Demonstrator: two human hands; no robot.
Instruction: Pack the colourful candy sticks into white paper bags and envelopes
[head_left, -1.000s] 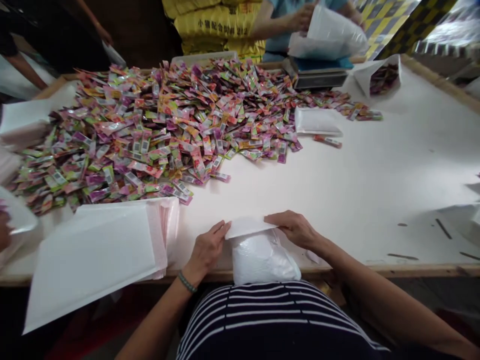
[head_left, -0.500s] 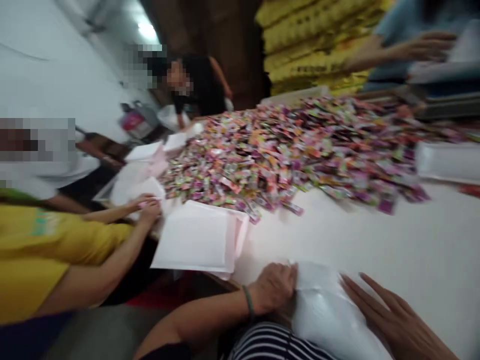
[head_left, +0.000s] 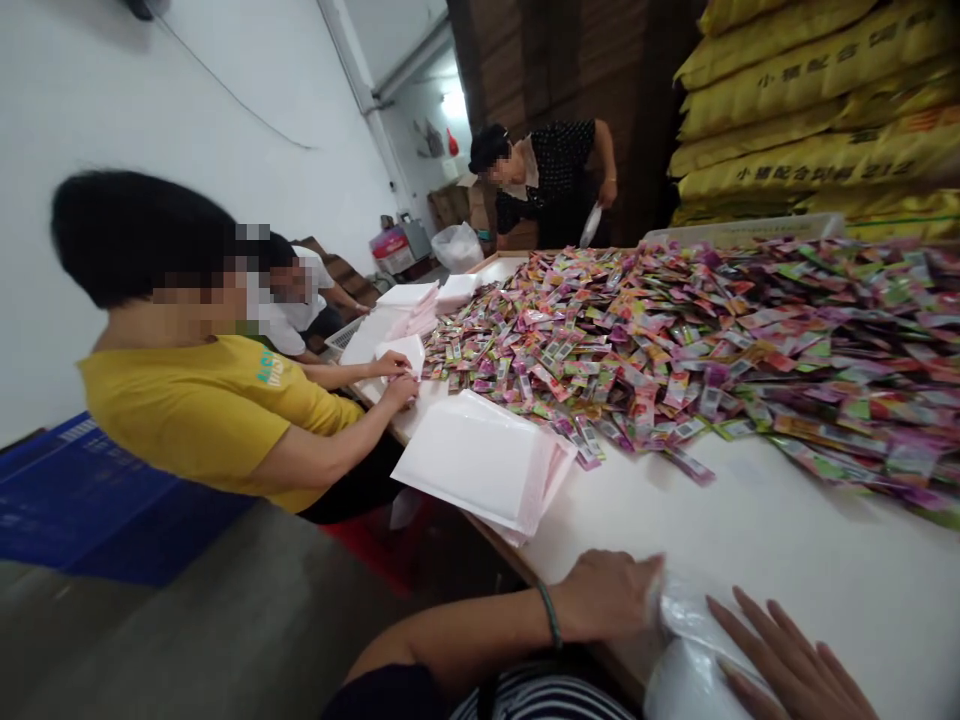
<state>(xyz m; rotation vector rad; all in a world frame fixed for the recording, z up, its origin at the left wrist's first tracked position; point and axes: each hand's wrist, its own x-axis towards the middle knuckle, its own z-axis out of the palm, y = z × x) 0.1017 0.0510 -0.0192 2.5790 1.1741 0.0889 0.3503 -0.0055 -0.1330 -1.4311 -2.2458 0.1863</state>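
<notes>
At the near edge of the table, a shiny white padded mailer [head_left: 694, 675] bulges under my hands, partly cut off by the frame's bottom. My left hand [head_left: 609, 597], with a dark beaded band at the wrist, pinches its upper left corner. Spread fingers of my right hand [head_left: 787, 655] lie flat across its right side. Beyond them, a stack of white and pink padded mailers [head_left: 469, 455] rests at the table's left edge. A broad heap of small, colourful snack-like sachets [head_left: 637, 350] covers the far part of the table.
A person in a yellow shirt [head_left: 202, 420] sits at the left, hands over a white mailer. Two other people are farther along. A clear plastic tray [head_left: 750, 230] stands behind the heap, before stacked yellow sacks [head_left: 817, 120]. A blue crate [head_left: 112, 510] stands on the floor.
The view has swung left, so the table and people appear farther right. My left hand still grips the mailer's corner, and my right hand now lies farther over its top.
</notes>
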